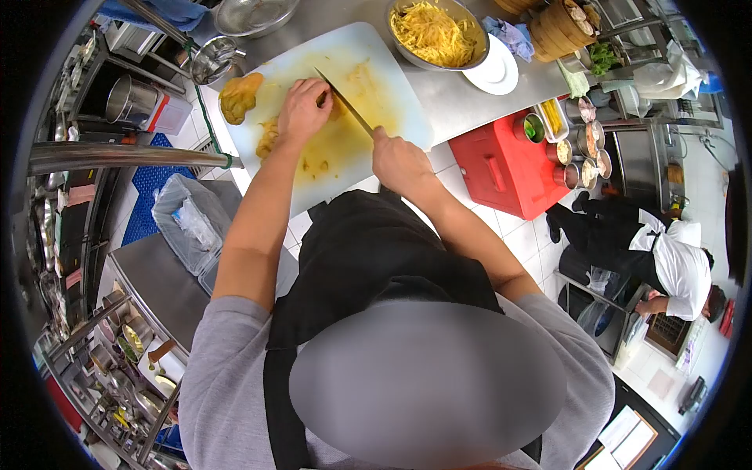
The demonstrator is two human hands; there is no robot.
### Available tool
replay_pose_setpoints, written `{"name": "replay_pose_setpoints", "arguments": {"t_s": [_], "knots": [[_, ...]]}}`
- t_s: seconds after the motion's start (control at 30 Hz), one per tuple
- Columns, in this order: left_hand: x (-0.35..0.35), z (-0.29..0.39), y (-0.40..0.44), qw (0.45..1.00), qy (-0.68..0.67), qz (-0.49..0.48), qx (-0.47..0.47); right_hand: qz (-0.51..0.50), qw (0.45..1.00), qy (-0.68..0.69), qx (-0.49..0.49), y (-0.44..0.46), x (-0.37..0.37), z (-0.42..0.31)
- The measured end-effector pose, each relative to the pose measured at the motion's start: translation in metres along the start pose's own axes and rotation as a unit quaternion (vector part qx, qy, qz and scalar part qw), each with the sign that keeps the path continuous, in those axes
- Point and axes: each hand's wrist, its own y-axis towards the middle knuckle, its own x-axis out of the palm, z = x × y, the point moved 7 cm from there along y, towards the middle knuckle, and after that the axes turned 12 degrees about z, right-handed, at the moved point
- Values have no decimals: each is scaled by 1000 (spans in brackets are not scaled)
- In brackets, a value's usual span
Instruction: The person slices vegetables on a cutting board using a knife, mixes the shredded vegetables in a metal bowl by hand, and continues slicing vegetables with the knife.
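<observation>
A long knife (352, 110) is gripped by its handle in my right hand (401, 164), its blade pointing up and left over the cutting board (392, 66). Beside the blade, my left hand (304, 110) rests on the board with curled fingers; what lies under them is hidden. A yellow-brown piece of food (240, 98) sits at the board's left edge, with smaller yellow pieces (267, 138) near my left wrist. Yellow juice and scraps stain the board. Behind it stands a bowl of yellow shreds (436, 35).
White plates (496, 69) and bamboo steamers (560, 31) stand at the back right. A red box (501, 168) is right of the board, a metal bowl (213, 61) at the back left, a grey bin (184, 223) lower left. Another person (677, 262) is at far right.
</observation>
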Motion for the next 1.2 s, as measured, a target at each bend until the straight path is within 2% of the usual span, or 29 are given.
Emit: {"name": "replay_pose_setpoints", "arguments": {"t_s": [0.1, 0.33, 0.47, 0.73, 0.9, 1.0, 1.07, 1.13, 1.2], "knots": [[1, -4, 1, 1000, -7, -10, 1, -9, 1000, -6, 2, -13, -2, 5], [3, -1, 1, 1000, 4, -8, 11, 54, 997, 46, -18, 59, 42, 0], [4, 2, 0, 1000, 10, -15, -10, 60, 997, 46, -16, 61, 44, 0], [0, 1, -1, 1000, 0, -20, -15, 17, 1000, 10, 13, 14, -1, 5], [-1, 1, 0, 1000, -11, -20, -12, 98, 993, 29, 60, 22, -35, 23], [1, 1, -1, 1000, -14, -18, -18, 97, 993, 35, 60, 25, -56, 16], [3, 0, -2, 1000, -11, -15, -24, 90, 992, 46, 69, 31, -55, 16], [2, 0, 0, 1000, -7, -17, -14, 23, 999, 16, 39, 41, -37, 14], [1, 1, 0, 1000, -4, -12, -10, 44, 998, 16, 48, 40, -37, 12]]}}
